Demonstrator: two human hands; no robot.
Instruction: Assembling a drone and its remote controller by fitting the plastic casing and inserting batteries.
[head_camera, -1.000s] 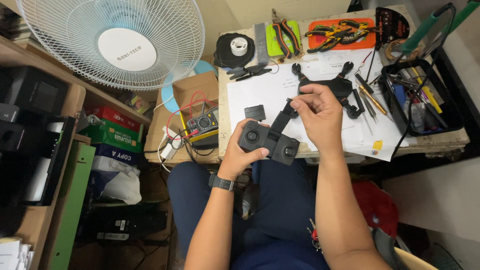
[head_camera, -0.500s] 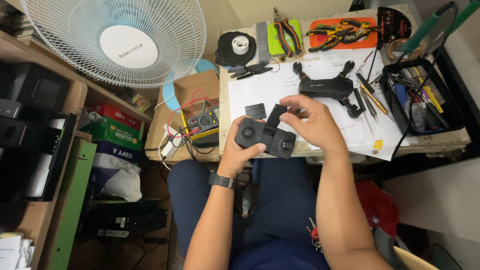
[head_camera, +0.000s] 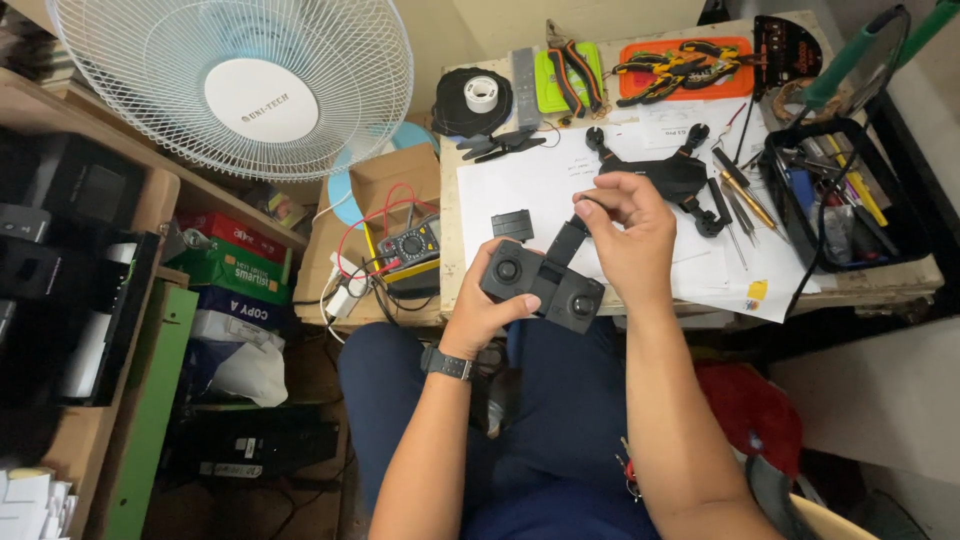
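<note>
Left hand (head_camera: 482, 318) cups the black controller (head_camera: 542, 280) from below; right hand (head_camera: 632, 235) pinches its flip-up holder (head_camera: 566, 240). Light, rigid plastic, best gripped by the body.

Remote controller (head_camera: 543, 282) held over the near table edge, left hand (head_camera: 482, 312) under its left end, right hand (head_camera: 632, 232) on the folded arm at its top. Small drone (head_camera: 668, 177) on the paper sheet (head_camera: 520, 185) just behind the right hand. Small battery block (head_camera: 512, 224) on the sheet, left of the right hand. Tape roll (head_camera: 481, 93) at the table's far left corner; pliers (head_camera: 678, 60) along the far edge. Tool tray (head_camera: 838, 195) at the right end. Multimeter (head_camera: 412, 244) in a box left of the table, fan (head_camera: 234, 88) behind it.
</note>
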